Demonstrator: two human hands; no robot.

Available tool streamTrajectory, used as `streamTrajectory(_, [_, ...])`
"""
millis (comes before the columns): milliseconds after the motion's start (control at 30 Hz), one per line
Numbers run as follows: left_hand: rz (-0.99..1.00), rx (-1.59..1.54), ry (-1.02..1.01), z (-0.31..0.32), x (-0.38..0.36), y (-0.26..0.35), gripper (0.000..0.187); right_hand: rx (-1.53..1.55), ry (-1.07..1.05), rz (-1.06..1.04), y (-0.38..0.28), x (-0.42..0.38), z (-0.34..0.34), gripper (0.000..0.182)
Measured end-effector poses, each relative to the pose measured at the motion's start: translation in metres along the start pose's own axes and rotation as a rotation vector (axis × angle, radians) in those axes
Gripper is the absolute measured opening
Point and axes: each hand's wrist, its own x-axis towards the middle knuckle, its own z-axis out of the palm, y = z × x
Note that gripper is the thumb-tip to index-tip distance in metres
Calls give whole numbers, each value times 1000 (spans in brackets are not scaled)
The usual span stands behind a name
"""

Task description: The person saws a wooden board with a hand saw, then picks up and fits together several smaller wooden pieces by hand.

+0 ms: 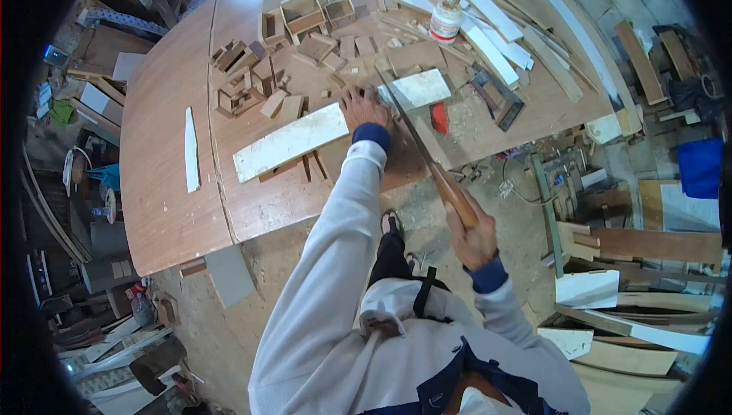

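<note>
Left hand (364, 107): flat, fingers spread, pressing the long white-painted wooden board (335, 127).
Right hand (474, 238): clenched around the wooden-handled handsaw (427, 156).
Saw blade: across the board.
Board: lying on the round brown wooden worktop (164, 186).

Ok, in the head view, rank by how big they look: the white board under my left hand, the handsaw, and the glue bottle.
1. white board, longest
2. handsaw, slightly shorter, much thinner
3. glue bottle, smallest, though it stands farther from the camera

A large rounded wooden table (164, 186) filled the workshop. Dusty concrete floor (229, 323) lay beneath, timber offcuts (648, 243) stacked beside the table's right edge, daylight glaring beyond its far edge.
</note>
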Motion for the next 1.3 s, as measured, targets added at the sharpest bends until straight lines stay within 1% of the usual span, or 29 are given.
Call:
streamTrajectory(33, [-18, -13, -46, -2, -5, 0, 31, 64, -47, 133, -4, -18, -10, 34])
streamTrajectory(67, [-34, -24, -82, -1, -4, 0, 31, 24, 6, 30, 4, -24, -10, 38])
streamTrajectory(100, [-29, -24, -87, 1, -6, -2, 31, 25, 10, 35, 12, -19, -1, 38])
streamTrajectory(167, [7, -32, -2, 9, -6, -5, 30, -94, 46, -49, 22, 13, 19, 39])
streamTrajectory(200, [7, -28, -3, 11, -9, -6, 30, -92, 44, -48, 19, 23, 22, 39])
streamTrajectory(267, [9, -65, 29, 13, -6, -7, 38, -40, -56, 60, 9, 43, 24, 40])
streamTrajectory(300, [8, -70, 16, 12, -16, -6, 38, -46, -57, 72, 13, 26, 19, 40])
streamTrajectory(367, [-11, -81, -2, 10, -6, -5, 39, -59, 43, -28, 25, -5, 7, 37])
streamTrajectory(400, [-19, -76, -16, 8, -14, -8, 39, -60, 32, -16, 17, -19, 3, 37])
streamTrajectory(467, [-15, -11, -71, 3, -10, -7, 41, 16, 7, 116, -3, -26, -10, 38])
streamTrajectory(500, [-7, 17, -97, 2, -6, -4, 42, 14, 14, 113, 4, -14, -3, 38])
streamTrajectory(567, [-8, -24, -81, 17, -12, -9, 41, -78, -13, 43, 25, 17, 20, 42])
streamTrajectory(600, [13, -12, -35, 16, -9, -8, 41, -76, -5, 34, 24, 25, 22, 42])
streamTrajectory(633, [35, 6, 7, 13, -6, -10, 40, -56, 17, -20, 22, 30, 25, 42])
streamTrajectory(667, [31, -11, -11, 13, -6, -9, 39, -41, 37, -68, 21, 32, 26, 43])
streamTrajectory(700, [26, -11, -33, 12, -20, -9, 39, -46, 28, -48, 19, 9, 17, 43])
streamTrajectory(767, [-5, -44, -37, 9, -5, -6, 38, -47, -14, 42, 11, -19, -3, 36])
streamTrajectory(800, [21, 13, 13, 11, -6, -6, 35, -52, -26, 54, 4, -27, -8, 36])
streamTrajectory(867, [20, -7, -12, 10, -5, -9, 33, -15, 3, 91, -5, -30, -12, 36])
streamTrajectory(900, [20, -30, -39, 10, -5, -7, 32, -16, 8, 92, 1, -15, -2, 36])
streamTrajectory(967, [25, 0, -3, 10, -5, -4, 29, -44, -28, -6, 20, 30, 25, 41])
streamTrajectory(1000, [15, -13, 9, 12, -8, -7, 28, -38, -26, -7, 19, 29, 26, 41])
streamTrajectory(1067, [11, -32, 10, 20, -16, -10, 27, 69, -44, 62, 17, 25, 24, 40])
streamTrajectory(1100, [10, -25, -8, 23, -19, -12, 33, 65, -46, 64, 13, 9, 14, 40])
streamTrajectory(1133, [13, -18, 2, 24, -5, -12, 40, 23, -6, 4, 10, -8, 2, 37])
streamTrajectory(1167, [5, -16, -13, 23, -12, -13, 40, -23, 19, -16, 8, -29, -6, 35])
streamTrajectory(1200, [-7, 12, -20, 20, -9, -11, 36, -26, 13, -16, 9, -29, -6, 35])
streamTrajectory(1267, [0, 31, -26, 12, -5, -3, 32, -28, 28, 77, 14, -25, 1, 35])
streamTrajectory(1300, [-5, 27, -78, 5, -4, -3, 32, -30, 34, 73, 16, -8, 9, 35])
